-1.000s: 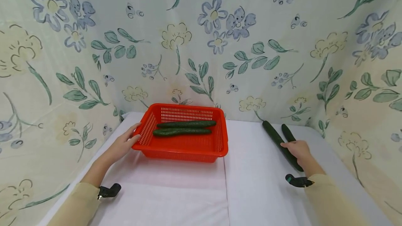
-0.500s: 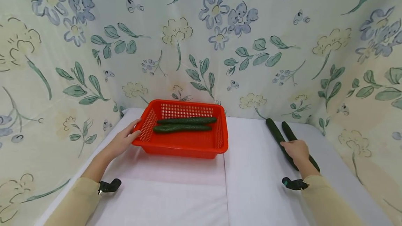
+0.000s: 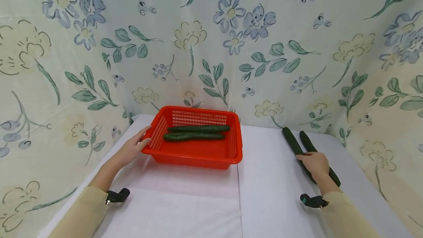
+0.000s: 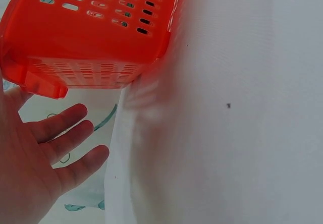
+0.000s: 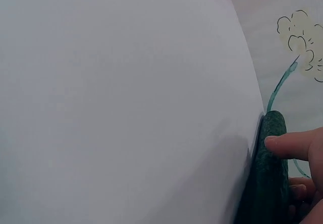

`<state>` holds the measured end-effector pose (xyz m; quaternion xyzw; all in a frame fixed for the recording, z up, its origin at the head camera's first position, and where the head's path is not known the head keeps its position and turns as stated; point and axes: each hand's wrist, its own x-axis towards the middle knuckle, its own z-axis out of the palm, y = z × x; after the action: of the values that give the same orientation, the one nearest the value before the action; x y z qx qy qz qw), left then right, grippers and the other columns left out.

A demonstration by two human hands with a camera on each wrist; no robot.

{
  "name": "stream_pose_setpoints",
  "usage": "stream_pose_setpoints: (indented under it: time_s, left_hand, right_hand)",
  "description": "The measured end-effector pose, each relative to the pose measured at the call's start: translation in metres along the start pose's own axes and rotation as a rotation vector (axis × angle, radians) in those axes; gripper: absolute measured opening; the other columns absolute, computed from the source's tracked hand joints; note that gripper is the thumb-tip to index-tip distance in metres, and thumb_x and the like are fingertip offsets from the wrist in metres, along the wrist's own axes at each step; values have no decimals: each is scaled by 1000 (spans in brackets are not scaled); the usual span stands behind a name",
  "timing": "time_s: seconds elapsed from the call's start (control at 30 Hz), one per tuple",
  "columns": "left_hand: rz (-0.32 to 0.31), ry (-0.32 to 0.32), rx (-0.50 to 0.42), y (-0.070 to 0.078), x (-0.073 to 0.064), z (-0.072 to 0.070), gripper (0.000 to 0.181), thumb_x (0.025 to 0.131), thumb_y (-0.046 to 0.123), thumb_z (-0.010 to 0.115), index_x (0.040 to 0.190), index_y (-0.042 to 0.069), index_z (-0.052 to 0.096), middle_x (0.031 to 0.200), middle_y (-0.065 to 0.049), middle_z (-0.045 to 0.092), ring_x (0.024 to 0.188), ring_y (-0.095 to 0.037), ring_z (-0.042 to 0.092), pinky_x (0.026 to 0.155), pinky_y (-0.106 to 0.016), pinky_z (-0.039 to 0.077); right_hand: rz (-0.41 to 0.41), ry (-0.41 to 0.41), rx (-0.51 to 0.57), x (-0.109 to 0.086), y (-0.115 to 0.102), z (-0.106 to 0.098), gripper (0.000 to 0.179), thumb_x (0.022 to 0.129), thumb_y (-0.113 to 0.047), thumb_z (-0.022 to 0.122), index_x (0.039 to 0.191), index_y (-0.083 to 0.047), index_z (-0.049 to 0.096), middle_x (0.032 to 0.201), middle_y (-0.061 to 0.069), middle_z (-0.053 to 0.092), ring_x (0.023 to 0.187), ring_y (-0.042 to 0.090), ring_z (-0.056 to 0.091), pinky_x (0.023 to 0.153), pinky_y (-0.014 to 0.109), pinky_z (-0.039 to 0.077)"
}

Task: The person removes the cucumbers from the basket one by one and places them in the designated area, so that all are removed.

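Just behind the red basket [image 3: 190,161], hanging floral cloth [image 3: 198,58].

Shows a table [image 3: 271,205] draped in white; carries a red basket [image 3: 191,159]; well to the right of the basket, bears a dark green cucumber [image 3: 292,141] (hard to tell if fully resting) and, farther right of the basket, another cucumber [image 3: 307,142]

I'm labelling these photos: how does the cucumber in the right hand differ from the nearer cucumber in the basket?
The held cucumber slants forward; the basket cucumber lies crosswise. The right hand grips the held cucumber; no hand touches the basket cucumber. Both are dark green.
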<state>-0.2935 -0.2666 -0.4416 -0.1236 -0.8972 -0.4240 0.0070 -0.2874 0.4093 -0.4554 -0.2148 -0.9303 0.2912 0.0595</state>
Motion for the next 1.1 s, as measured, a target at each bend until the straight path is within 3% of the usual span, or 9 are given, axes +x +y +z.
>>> stream_pose_setpoints:
  time_s: [0.13, 0.37, 0.67, 0.87, 1.03, 1.1]
  left_hand:
    - [-6, -4, 2, 1, 0, 0, 61, 107, 41, 44, 162, 32, 19, 146, -20, 49, 129, -40, 49, 100, -62, 48]
    - [-9, 0, 4, 1, 0, 0, 61, 107, 42, 44, 162, 31, 20, 146, -20, 50, 129, -40, 50, 100, -61, 48]
    - [-3, -1, -8, 3, 1, 0, 62, 106, 41, 46, 162, 29, 20, 145, -20, 50, 126, -38, 51, 99, -59, 49]
    - [2, 0, -8, 0, 2, 0, 62, 106, 40, 46, 162, 29, 20, 143, -20, 51, 125, -38, 52, 98, -59, 50]
    - [-7, 3, -6, -1, 2, 0, 61, 106, 41, 45, 161, 30, 20, 145, -20, 50, 127, -39, 51, 99, -60, 49]
    - [-9, 5, 0, 0, 1, 0, 61, 107, 41, 45, 162, 30, 20, 146, -20, 50, 128, -40, 51, 99, -61, 48]
  right_hand:
    - [-18, 11, -54, -3, -2, 0, 62, 90, -36, 69, 128, 13, 59, 134, 35, 55, 124, 56, 47, 99, 63, 43]
    - [-30, 34, -130, -2, -7, -3, 64, 93, -38, 65, 136, 9, 55, 141, 34, 49, 130, 57, 43, 102, 64, 41]
    - [-121, 34, -105, 3, -22, -10, 64, 95, -40, 62, 140, 5, 53, 145, 33, 47, 131, 56, 41, 103, 64, 40]
    - [-198, 67, -118, 3, -52, -15, 58, 95, -35, 65, 136, 5, 57, 139, 34, 52, 125, 54, 49, 98, 62, 44]
    - [-263, 57, -74, 5, -87, -20, 57, 94, -35, 65, 135, 4, 58, 125, 31, 61, 110, 46, 59, 86, 56, 49]
    - [-271, 42, -50, 7, -101, -20, 57, 94, -35, 65, 135, 3, 58, 126, 30, 61, 112, 45, 59, 88, 55, 50]
